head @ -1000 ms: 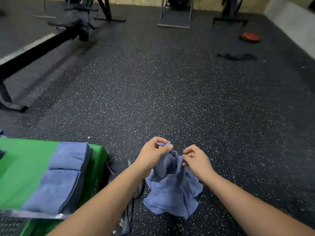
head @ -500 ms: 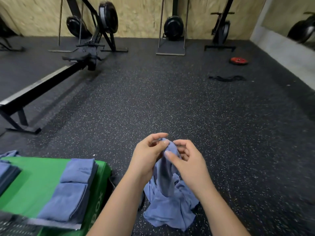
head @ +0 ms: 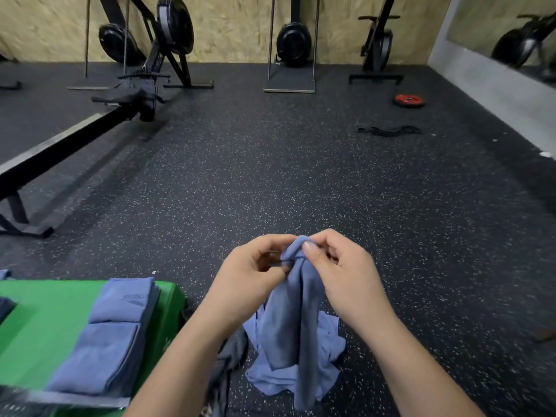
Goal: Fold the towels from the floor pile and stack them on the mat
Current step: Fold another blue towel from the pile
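A blue towel hangs bunched in front of me, its lower end trailing onto the blue and grey floor pile. My left hand and my right hand both pinch the towel's top edge, close together. To the left lies the green mat. On it sits a stack of folded blue towels, with another folded blue towel just behind it.
A rowing machine stretches across the left of the dark speckled floor. More gym machines stand along the plywood back wall. A red weight plate and a black band lie far right. Another dark folded towel shows at the left edge.
Both hands have lifted the towel higher off the pile and come together at its top edge. My view has tilted up, showing the back wall.
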A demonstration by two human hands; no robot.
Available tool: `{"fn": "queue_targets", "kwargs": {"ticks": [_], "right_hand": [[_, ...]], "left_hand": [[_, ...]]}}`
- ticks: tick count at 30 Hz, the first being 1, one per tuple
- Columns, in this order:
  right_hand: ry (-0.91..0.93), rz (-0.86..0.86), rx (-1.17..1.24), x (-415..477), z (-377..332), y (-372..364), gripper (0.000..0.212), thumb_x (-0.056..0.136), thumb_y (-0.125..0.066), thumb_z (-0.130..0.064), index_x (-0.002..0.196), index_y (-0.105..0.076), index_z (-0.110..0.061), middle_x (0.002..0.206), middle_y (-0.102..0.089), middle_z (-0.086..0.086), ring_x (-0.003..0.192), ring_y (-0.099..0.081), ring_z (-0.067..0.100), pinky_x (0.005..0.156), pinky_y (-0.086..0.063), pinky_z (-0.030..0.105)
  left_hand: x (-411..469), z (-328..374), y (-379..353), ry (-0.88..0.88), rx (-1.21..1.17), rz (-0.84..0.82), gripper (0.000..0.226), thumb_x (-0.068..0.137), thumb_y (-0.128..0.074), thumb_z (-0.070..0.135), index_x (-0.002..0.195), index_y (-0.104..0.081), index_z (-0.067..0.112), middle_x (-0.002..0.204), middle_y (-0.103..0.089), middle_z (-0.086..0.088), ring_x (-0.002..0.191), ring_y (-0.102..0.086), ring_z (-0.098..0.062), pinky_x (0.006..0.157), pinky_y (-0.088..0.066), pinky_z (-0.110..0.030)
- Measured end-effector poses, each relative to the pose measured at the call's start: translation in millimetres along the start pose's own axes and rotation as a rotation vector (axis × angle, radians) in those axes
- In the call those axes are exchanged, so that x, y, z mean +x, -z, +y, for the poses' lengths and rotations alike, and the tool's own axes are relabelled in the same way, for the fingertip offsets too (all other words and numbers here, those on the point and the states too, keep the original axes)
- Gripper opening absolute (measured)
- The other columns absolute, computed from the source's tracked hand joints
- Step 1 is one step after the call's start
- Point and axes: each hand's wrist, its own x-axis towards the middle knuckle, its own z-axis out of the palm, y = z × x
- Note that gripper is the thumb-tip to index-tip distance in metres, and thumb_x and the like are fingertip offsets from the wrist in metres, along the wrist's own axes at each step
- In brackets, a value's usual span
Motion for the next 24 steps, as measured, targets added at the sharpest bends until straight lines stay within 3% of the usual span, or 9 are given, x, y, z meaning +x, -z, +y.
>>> {"fn": "queue_targets", "kwargs": {"ticks": [4,7,11,13,15,18,20,22,24], "right_hand": [[0.008,0.053,0.053,3,-7,-3,0.015,0.106,-0.067,-0.024,0.093,-0.075,-0.025,0.086,-0.078,-0.004,0.084,-0.074,0.014,0.08,-0.059,0.04],[0.002,0.105,0.077,3,-7,1,0.016,0.106,-0.068,-0.026,0.091,-0.073,-0.025,0.083,-0.076,-0.004,0.08,-0.071,0.013,0.079,-0.056,0.043],[-0.001,0.135,0.025,2,0,6,0.015,0.105,-0.067,-0.033,0.093,-0.072,-0.027,0.083,-0.075,-0.005,0.081,-0.072,0.019,0.08,-0.059,0.048],[0.01,0.149,-0.015,3,1,7,0.015,0.105,-0.067,-0.034,0.092,-0.071,-0.027,0.083,-0.074,-0.007,0.08,-0.07,0.016,0.08,-0.058,0.045],[0.011,0.141,-0.053,4,4,6,0.016,0.104,-0.067,-0.032,0.09,-0.069,-0.025,0.083,-0.072,-0.007,0.08,-0.067,0.014,0.081,-0.055,0.043],[-0.025,0.071,-0.099,4,8,2,0.014,0.1,-0.07,-0.029,0.087,-0.065,-0.026,0.093,-0.068,-0.006,0.088,-0.064,0.009,0.083,-0.051,0.039],[-0.042,-0.023,-0.056,0,5,-3,0.009,0.097,-0.073,-0.028,0.096,-0.064,-0.029,0.107,-0.069,-0.009,0.1,-0.065,0.0,0.09,-0.049,0.031],[-0.043,-0.15,0.032,-4,3,-7,0.02,0.097,-0.074,-0.03,0.113,-0.063,-0.034,0.115,-0.072,-0.013,0.111,-0.066,0.001,0.1,-0.052,0.034],[-0.033,-0.254,0.096,-7,1,-10,0.029,0.097,-0.074,-0.035,0.124,-0.063,-0.037,0.111,-0.076,-0.01,0.11,-0.07,0.006,0.104,-0.054,0.042]], "left_hand": [[-1,-4,-6,-0.059,0.14,0.08,0.032,0.093,-0.077,0.001,0.107,-0.078,0.03,0.103,-0.081,0.01,0.098,-0.076,-0.008,0.092,-0.06,-0.037],[-2,1,-7,-0.128,0.296,0.18,0.014,0.096,-0.08,0.019,0.091,-0.079,0.031,0.088,-0.075,0.016,0.081,-0.067,0.001,0.076,-0.048,-0.02],[2,-3,3,-0.127,0.331,0.232,0.019,0.1,-0.076,0.029,0.081,-0.074,0.031,0.094,-0.071,0.012,0.089,-0.069,-0.006,0.081,-0.055,-0.032],[2,-2,6,-0.071,0.288,0.226,0.02,0.102,-0.073,0.033,0.084,-0.072,0.026,0.082,-0.071,0.012,0.077,-0.064,-0.003,0.078,-0.056,-0.039],[0,0,7,-0.04,0.268,0.215,0.02,0.104,-0.07,0.036,0.087,-0.07,0.025,0.072,-0.066,0.011,0.069,-0.055,-0.004,0.071,-0.051,-0.035],[-2,2,7,-0.059,0.278,0.214,0.015,0.103,-0.071,0.036,0.09,-0.072,0.029,0.073,-0.069,0.009,0.069,-0.056,-0.002,0.068,-0.048,-0.027],[-3,3,7,-0.049,0.264,0.188,0.013,0.102,-0.072,0.035,0.09,-0.075,0.031,0.07,-0.069,0.01,0.064,-0.058,-0.002,0.061,-0.047,-0.022],[-5,4,5,-0.004,0.215,0.11,0.013,0.103,-0.073,0.033,0.091,-0.077,0.028,0.062,-0.066,0.008,0.049,-0.055,-0.003,0.047,-0.042,-0.016],[-7,4,6,-0.024,0.229,0.05,0.015,0.101,-0.075,0.035,0.089,-0.078,0.026,0.059,-0.062,0.011,0.046,-0.049,-0.002,0.045,-0.037,-0.016]]}}
